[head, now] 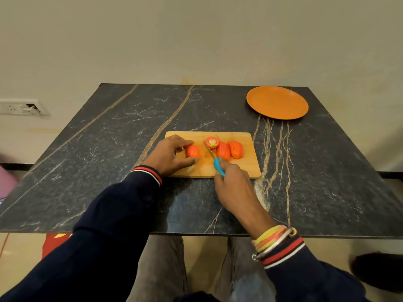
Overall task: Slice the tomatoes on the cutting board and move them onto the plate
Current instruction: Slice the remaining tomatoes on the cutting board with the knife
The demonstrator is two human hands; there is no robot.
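Observation:
A wooden cutting board (pixel 247 164) lies on the dark marble table. My left hand (pixel 169 156) holds a tomato half (pixel 192 151) on the board's left part, fingers and thumb curled round it. My right hand (pixel 231 182) grips a knife (pixel 214 159) by its blue handle; the blade points away between that half and a cut piece (pixel 212 142) with its face up. Two sliced tomato halves (pixel 230 150) stand in rows on the board's right part. An orange plate (pixel 277 102) sits bare at the far right of the table.
The marble table (pixel 109 149) stands against a beige wall with a socket panel (pixel 24 107) at the left. My legs and the floor show below the table's front edge. A dark shoe-like shape (pixel 377 271) lies at the lower right.

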